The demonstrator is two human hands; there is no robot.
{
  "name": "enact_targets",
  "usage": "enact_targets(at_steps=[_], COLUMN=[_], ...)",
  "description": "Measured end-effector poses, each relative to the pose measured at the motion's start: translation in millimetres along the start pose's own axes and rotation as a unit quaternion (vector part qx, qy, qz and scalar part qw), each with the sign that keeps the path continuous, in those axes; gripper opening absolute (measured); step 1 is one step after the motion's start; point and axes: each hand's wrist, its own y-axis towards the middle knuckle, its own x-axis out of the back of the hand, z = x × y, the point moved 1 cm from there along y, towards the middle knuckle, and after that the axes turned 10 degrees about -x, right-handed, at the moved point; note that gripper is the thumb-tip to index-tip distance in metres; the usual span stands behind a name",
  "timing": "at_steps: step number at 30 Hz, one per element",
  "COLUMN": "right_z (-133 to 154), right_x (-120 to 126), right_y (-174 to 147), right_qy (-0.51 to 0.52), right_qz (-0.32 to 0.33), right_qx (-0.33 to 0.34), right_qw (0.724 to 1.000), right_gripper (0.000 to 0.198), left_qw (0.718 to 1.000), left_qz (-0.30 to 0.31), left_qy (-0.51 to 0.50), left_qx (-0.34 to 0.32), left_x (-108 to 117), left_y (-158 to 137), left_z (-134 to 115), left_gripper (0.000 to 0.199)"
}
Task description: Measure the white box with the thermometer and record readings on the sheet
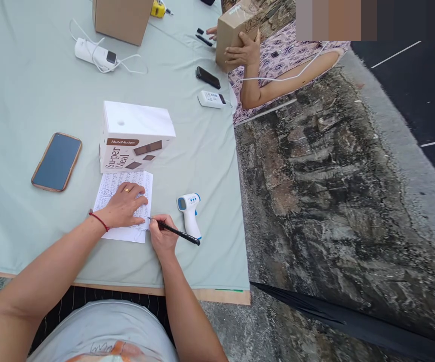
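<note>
Pen (181, 233): likely light, stiff, smooth; best pinched near the tip. Right hand (163, 236) grips it, tip by the right edge of printed sheets (122, 235). Sheets probably thin, limp, easy to crease and slide; hold down flat. They lie on the worktop (209, 166) beside the white box (139, 119), under left hand (125, 205), palm down, fingers a bit spread.
</note>
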Motion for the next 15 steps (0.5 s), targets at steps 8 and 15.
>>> enact_targets(at_steps=[8, 15], right_z=[-13, -36], right_x=[10, 24], right_y=[8, 28], right_qy=[-0.081, -0.178], right_qz=[-0.042, -0.045], right_qx=[0.161, 0.248], right_qw=[0.983, 0.951], right_gripper=[0.025, 0.043], left_qw=[0.99, 0.865], left_qz=[-0.133, -0.444], left_qy=[-0.034, 0.016], left_qx=[0.031, 0.233], left_x=[8, 29], left_y=[2, -18], left_z=[0, 38], left_gripper=[0.017, 0.054])
